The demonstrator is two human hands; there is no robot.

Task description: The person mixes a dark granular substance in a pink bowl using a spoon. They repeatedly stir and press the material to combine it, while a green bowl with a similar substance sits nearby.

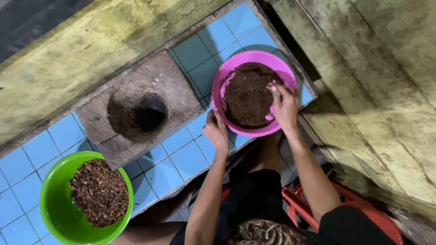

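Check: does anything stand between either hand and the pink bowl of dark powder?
Nothing visible does. The left hand already grips the pink bowl at its near rim, and the right hand rests inside on the dark powder.

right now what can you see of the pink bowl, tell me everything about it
The pink bowl is round and looks like smooth plastic, magenta in colour. It sits upright on the blue tiled ledge, near its edge, right of the stone mortar. It holds a mound of dark brown, finely ground powder, smeared up the inner wall. The left hand grips the near rim; the right hand reaches over the rim, fingers in the powder.
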